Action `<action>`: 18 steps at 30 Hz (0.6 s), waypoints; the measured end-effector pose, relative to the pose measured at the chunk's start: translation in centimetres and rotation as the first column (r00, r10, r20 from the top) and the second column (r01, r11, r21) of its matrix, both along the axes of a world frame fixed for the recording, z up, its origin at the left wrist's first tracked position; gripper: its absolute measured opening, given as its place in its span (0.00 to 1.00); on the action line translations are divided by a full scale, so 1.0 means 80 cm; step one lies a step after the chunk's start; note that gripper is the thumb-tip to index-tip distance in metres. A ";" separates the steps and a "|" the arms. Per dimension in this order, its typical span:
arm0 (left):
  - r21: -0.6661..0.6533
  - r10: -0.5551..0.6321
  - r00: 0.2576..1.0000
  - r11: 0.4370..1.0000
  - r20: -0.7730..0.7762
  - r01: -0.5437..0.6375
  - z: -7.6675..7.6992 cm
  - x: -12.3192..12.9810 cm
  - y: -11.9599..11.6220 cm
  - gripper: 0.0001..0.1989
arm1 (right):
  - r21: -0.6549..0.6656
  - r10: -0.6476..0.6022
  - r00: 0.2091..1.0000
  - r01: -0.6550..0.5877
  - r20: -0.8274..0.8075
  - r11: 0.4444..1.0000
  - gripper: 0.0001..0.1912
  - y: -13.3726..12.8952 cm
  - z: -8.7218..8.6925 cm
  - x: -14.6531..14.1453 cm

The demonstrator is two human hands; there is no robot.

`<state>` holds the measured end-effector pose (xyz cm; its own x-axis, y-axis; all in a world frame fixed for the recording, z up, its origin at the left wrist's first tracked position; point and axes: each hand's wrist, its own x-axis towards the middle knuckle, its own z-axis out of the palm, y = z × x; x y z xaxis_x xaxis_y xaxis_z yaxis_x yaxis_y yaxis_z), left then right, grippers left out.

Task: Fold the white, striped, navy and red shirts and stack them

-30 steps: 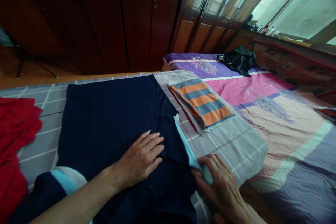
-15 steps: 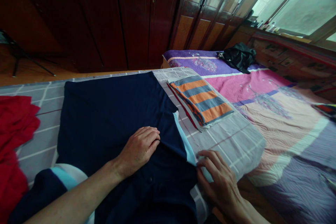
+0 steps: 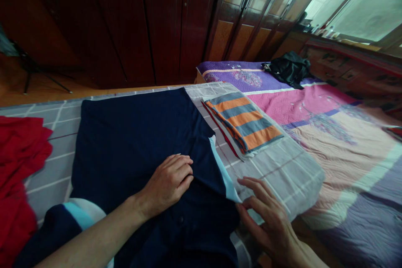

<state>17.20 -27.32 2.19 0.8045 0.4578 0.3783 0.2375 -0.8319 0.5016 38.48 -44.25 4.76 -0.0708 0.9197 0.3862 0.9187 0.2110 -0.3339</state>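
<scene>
A navy shirt [image 3: 135, 134] with light blue and white trim lies spread in front of me. My left hand [image 3: 171, 180] rests on its middle, fingers curled together on a crease of the cloth; the fingertips are partly hidden. At the right side of the shirt, my right hand [image 3: 266, 213] pinches the corner of the light blue trim [image 3: 228, 184] between thumb and forefinger. The other fingers of that hand are stretched forward over the checked cover. A trimmed sleeve [image 3: 75, 217] lies at the left, partly behind my left forearm.
Folded clothes with an orange and grey striped piece [image 3: 246, 119] on top lie beyond my right hand on the grey checked cover [image 3: 292, 171]. Red cloth [image 3: 21, 167] lies crumpled at the left. A bed [image 3: 317, 125] with a dark garment [image 3: 289, 69] stands at the right, wardrobes [image 3: 163, 25] behind.
The whole view has shifted slightly. My right hand's outer fingers have spread and lifted a little while its pinch stays at the trim. The left hand stays on the same spot of the shirt.
</scene>
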 end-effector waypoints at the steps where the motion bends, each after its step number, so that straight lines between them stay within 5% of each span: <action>1: -0.004 -0.001 1.000 1.000 -0.007 0.001 0.001 0.000 0.000 0.04 | 0.016 -0.004 1.000 0.004 -0.006 1.000 0.04 0.003 0.002 0.000; 9: -0.001 -0.007 0.999 1.000 -0.052 0.007 0.004 -0.004 -0.002 0.07 | -0.121 0.227 0.972 -0.219 0.060 0.968 0.09 0.029 0.008 -0.004; 12: -0.021 0.003 0.997 1.000 -0.079 -0.005 0.009 -0.005 -0.003 0.10 | -0.309 0.367 0.927 -0.330 0.070 0.892 0.07 0.055 0.025 -0.008; 15: -0.059 0.006 0.992 0.998 -0.128 -0.013 0.035 -0.016 0.003 0.09 | -0.416 0.506 0.856 -0.424 0.108 0.804 0.07 0.094 0.057 -0.012; 18: -0.061 0.109 0.982 0.991 -0.151 -0.119 0.078 -0.049 0.009 0.09 | -0.373 0.654 0.737 -0.566 0.172 0.735 0.08 0.140 0.081 -0.020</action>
<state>13.25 -26.56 8.43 0.7899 0.5709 0.2239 0.4044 -0.7594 0.5097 36.85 -33.07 11.22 -0.7156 0.6985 -0.0029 0.6811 0.6969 -0.2248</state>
